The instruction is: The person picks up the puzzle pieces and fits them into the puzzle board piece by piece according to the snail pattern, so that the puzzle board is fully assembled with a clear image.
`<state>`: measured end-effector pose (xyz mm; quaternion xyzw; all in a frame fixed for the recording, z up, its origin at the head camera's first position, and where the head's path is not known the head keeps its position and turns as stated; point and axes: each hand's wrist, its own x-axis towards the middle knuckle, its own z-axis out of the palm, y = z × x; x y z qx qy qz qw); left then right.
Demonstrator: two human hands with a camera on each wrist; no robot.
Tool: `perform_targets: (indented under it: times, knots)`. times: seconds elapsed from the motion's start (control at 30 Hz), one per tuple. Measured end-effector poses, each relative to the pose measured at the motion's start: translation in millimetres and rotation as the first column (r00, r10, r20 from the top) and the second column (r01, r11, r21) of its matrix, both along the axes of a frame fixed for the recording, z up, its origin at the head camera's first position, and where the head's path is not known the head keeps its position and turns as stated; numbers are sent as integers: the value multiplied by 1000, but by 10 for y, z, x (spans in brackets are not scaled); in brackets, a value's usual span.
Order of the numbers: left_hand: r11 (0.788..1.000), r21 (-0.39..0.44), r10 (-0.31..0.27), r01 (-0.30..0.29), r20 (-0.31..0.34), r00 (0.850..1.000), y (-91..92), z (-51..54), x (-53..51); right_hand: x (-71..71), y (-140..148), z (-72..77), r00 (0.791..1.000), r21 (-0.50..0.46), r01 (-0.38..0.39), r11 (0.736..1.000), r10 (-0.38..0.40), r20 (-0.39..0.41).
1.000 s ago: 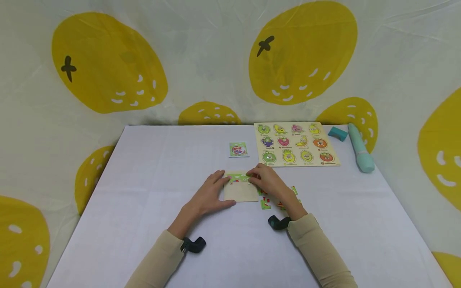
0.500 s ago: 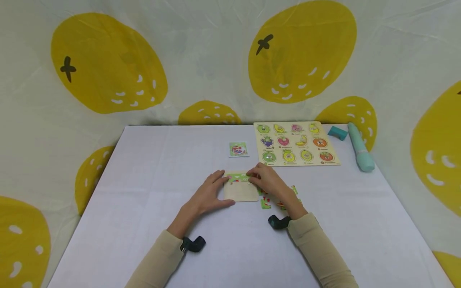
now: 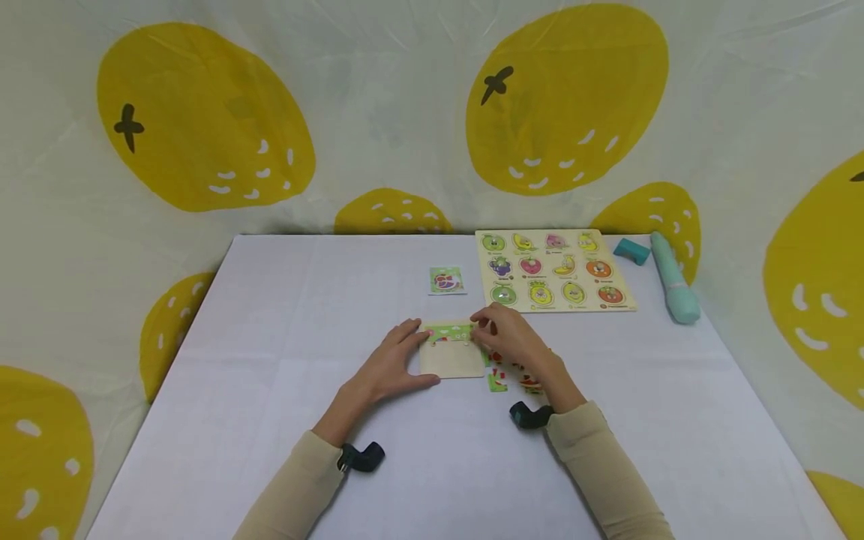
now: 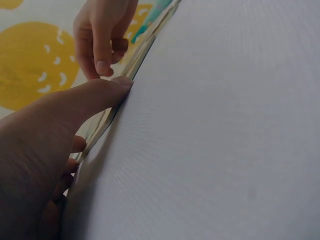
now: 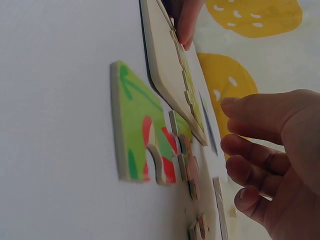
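My left hand (image 3: 391, 364) holds the left side of a small wooden puzzle board (image 3: 451, 364), with the thumb at its lower corner and the fingers along the upper left. A row of green puzzle pieces (image 3: 447, 333) lies along the board's top; bare wood shows below it. My right hand (image 3: 511, 334) hovers at the board's upper right corner. Its fingers are loosely bent, and the right wrist view shows nothing between them. Loose puzzle pieces, one of them green and red (image 5: 137, 125), lie right of the board, partly hidden in the head view by my right hand and wrist.
Behind the board lies a small picture card (image 3: 447, 280). A larger fruit puzzle board (image 3: 556, 271) is at the back right, beside a teal curved block (image 3: 632, 251) and a teal stick-shaped object (image 3: 675, 281). White cloth covers the table (image 3: 304, 315).
My right hand has come off the top row of pieces and shifted slightly right, uncovering the row's right end. My left hand stays on the board.
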<state>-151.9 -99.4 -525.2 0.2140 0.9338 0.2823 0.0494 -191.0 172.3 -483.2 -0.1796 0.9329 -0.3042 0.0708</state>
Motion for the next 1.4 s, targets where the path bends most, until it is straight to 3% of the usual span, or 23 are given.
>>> perform_targets:
  times: [0.43,0.8,1.13,1.4]
  knots:
    - [1000,2,-3,3,9,1000,-1,4,11,123,128,113,998,48,5,999,-8,58]
    - [1000,21,-3,3,-2,1000,4,5,9,231,312,66,999,95,-45,994,43,22]
    - [1000,-3,-7,7,-44,999,-1,-13,3,290,373,7,996,113,-81,990,76,46]
    - [1000,-1,-3,3,-23,1000,9,1,11,311,383,-8,993,106,-116,988,113,31]
